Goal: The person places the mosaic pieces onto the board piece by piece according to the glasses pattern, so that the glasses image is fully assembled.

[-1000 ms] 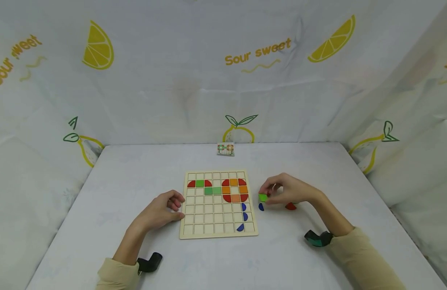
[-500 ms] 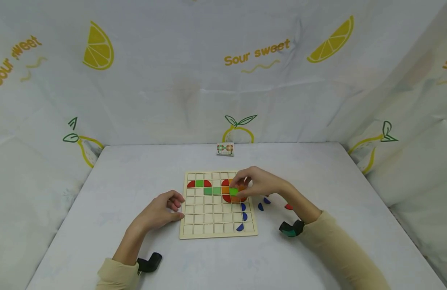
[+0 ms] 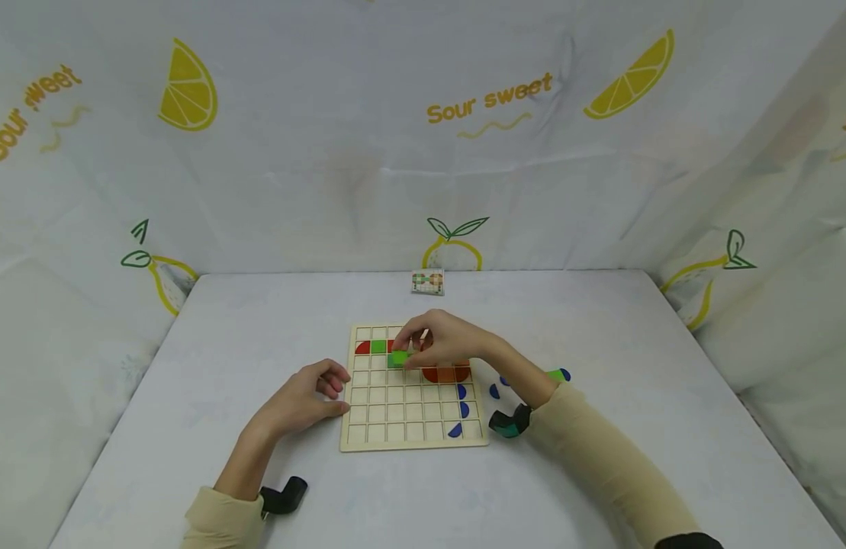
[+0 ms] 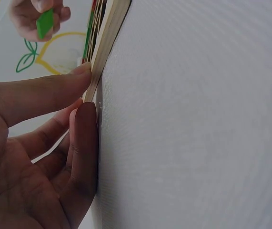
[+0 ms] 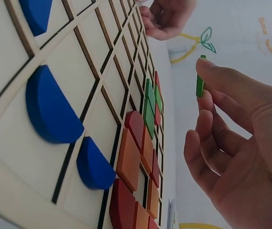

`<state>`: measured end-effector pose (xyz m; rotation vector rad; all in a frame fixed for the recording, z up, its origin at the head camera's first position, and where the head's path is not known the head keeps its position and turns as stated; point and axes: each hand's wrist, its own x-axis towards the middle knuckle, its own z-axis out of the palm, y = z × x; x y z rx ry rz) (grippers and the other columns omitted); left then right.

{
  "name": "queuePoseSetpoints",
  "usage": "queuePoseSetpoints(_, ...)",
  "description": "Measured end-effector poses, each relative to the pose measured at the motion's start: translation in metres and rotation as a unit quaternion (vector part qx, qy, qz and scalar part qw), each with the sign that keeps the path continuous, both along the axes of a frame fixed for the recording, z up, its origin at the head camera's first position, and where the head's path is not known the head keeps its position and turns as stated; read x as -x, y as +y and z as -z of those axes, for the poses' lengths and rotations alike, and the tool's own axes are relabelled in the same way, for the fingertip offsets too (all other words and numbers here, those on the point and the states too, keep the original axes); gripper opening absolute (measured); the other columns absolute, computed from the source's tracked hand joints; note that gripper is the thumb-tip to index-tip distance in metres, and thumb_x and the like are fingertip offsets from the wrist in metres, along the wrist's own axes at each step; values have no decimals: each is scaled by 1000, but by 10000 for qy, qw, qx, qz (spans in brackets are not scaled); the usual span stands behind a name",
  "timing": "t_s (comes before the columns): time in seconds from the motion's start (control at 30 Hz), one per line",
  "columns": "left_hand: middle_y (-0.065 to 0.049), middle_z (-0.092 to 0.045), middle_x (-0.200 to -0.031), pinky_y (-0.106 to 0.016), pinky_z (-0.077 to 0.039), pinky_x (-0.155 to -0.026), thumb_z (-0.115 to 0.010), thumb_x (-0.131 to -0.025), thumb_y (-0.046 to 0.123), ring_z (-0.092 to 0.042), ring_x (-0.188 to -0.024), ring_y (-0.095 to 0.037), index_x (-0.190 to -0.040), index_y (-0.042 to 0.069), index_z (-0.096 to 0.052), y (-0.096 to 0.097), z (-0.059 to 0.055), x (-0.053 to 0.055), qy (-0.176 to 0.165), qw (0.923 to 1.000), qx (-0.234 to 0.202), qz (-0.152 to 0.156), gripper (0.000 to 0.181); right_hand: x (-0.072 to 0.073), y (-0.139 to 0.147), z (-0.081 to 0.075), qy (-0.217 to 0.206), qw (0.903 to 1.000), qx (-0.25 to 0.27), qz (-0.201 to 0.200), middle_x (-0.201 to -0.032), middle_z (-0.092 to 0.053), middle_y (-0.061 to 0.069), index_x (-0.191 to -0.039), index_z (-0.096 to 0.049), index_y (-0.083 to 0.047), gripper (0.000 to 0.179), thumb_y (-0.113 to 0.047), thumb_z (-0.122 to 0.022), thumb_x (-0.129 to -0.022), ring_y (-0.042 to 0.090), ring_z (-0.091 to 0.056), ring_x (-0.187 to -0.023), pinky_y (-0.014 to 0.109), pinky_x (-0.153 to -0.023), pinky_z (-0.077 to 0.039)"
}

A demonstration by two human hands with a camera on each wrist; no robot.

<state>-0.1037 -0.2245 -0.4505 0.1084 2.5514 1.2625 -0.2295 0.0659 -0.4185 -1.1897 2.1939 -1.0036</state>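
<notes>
My right hand (image 3: 445,339) pinches a green square tile (image 3: 399,357) between thumb and fingertips, over the upper part of a wooden grid board (image 3: 384,436). In the right wrist view the tile (image 5: 200,78) stands edge-on, apart from the board. My left hand (image 3: 299,400) touches the board's left edge with its thumb and fingertips, its fingers loosely bent. On the board lie green squares (image 3: 378,347), red rounded pieces (image 3: 363,348), orange squares (image 5: 129,157) and blue half-round pieces (image 3: 461,391). The right hand covers part of the upper rows in the head view.
Loose blue half-round pieces (image 3: 494,391) lie right of the board. A green tile (image 3: 555,375) beside another blue piece shows past the right forearm. A small pattern card (image 3: 427,282) is at the table's back edge, before a white printed cloth (image 3: 292,206).
My right hand has carried the green square tile leftward from the table right of the board to above its upper middle. The left hand has stayed at the board's edge.
</notes>
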Motion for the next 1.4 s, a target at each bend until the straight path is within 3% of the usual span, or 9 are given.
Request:
queuePoseSetpoints(0.33,-6,-63,-102,-29,-48,-84,-88,-87,6,-61,-93,-17,-120,6,-67,-1,-1,1,-17,10000,64,15,39,8,-30,11,-55,9995,207,-235,-98,-76,2,-116,-80,-10,24,-15,-87,-93,9,-63,-87,21,-79,-55)
queuePoseSetpoints(0.73,-6,-64,-102,-28,-48,-84,-89,-86,8,-61,-92,-16,-120,5,-67,-2,-2,-1,55,9998,-42,175,40,5,-66,17,298,9982,-357,-376,-101,-79,6,-116,-80,-6,25,-15,-87,-93,3,-59,-75,16,-73,-51)
queuePoseSetpoints(0.97,-6,-64,-103,-28,-47,-85,-89,-87,9,-61,-92,-15,-121,6,-67,-2,-1,1,49,9999,-14,160,40,0,-74,17,683,9960,-552,-152,-102,-80,5,-111,-79,-7,22,-17,-87,-93,4,-60,-75,16,-72,-50)
queuePoseSetpoints(1.4,-6,-64,-102,-27,-47,-84,-88,-87,8,-61,-92,-16,-120,6,-67,-1,0,1,47,9999,14,113,39,-3,-76,14,832,9950,-520,-199,-109,-79,8,-103,-82,-6,10,-12,-84,-95,7,-62,-74,14,-70,-48)
